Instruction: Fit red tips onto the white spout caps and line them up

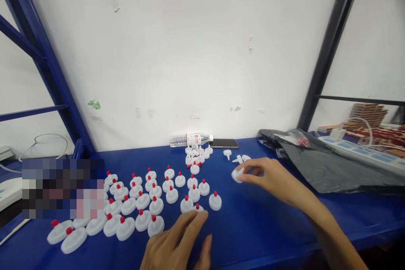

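My right hand (268,177) pinches a white plastic cap (237,176) between thumb and fingertips, just above the blue table. My left hand (177,242) is low in the middle, its thumb apart from the fingers and nothing visible between them. Its fingertips are beside a white cap with a red tip (198,208), partly hidden behind them. To the left, many similar red-tipped white caps (125,228) stand in loose rows. A pile of white caps without red tips (198,152) lies at the back, with a few loose ones (227,153) nearer my right hand.
A clear water bottle (191,139) and a dark phone (224,143) lie against the wall. Black plastic sheeting (319,168) covers the right side, beside a power strip (363,152). Blue shelf posts (53,59) rise at the left. A blurred patch hides part of the left side.
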A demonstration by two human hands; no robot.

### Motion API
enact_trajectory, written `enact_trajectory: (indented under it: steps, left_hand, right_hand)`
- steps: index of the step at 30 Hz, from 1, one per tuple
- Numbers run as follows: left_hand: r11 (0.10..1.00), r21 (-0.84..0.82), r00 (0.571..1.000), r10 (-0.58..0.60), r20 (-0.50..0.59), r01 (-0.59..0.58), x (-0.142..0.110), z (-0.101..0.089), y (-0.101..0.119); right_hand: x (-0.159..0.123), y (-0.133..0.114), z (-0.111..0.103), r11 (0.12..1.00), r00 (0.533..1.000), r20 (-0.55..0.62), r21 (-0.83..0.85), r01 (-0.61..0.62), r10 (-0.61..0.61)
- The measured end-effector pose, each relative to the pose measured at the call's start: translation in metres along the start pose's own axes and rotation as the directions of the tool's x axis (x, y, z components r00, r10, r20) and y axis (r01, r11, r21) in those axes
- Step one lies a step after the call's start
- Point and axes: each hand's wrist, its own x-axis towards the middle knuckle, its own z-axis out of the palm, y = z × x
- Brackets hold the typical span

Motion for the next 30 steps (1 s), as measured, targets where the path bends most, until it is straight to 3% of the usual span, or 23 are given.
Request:
enact_trajectory:
  steps: [4,8,11,14,18,21,23,30]
  left_hand:
    - [0.999,0.04,0.998,-0.016,-0.062,0.019,0.002,-0.002,0.003]
    - [1.0,0.015,0.998,-0.025,-0.049,0.026,0.002,-0.005,0.005]
    - [0.998,-0.022,0.995,-0.057,-0.083,0.055,0.002,-0.004,0.005]
    - [0.996,-0.053,0.991,-0.083,-0.106,0.077,0.003,-0.002,0.006]
    - [0.995,-0.067,0.991,-0.081,-0.105,0.074,0.004,0.0,0.007]
    - [0.996,-0.055,0.991,-0.077,-0.108,0.071,0.004,0.001,0.006]
    - [0.996,-0.049,0.991,-0.077,-0.105,0.072,0.003,0.001,0.006]
    - [0.997,-0.047,0.996,-0.065,-0.059,0.062,0.001,0.0,0.004]
  right_hand:
    - [-0.022,-0.053,0.029,0.967,0.976,0.172,0.238,0.088,-0.131]
    - [-0.04,-0.073,0.057,0.972,0.973,0.201,0.227,0.067,-0.114]
    - [-0.038,-0.069,0.052,0.968,0.963,0.246,0.247,0.046,-0.109]
    - [-0.01,-0.062,0.027,0.97,0.969,0.215,0.233,0.068,-0.12]
    - [0.057,-0.045,0.013,0.97,0.979,0.043,-0.128,0.205,-0.201]
    - [0.096,-0.024,0.031,0.939,0.963,0.058,-0.215,0.269,-0.262]
    - [0.106,-0.011,0.047,0.929,0.957,0.082,-0.231,0.289,-0.277]
    - [0.101,0.003,0.078,0.888,0.918,0.137,-0.233,0.396,-0.373]
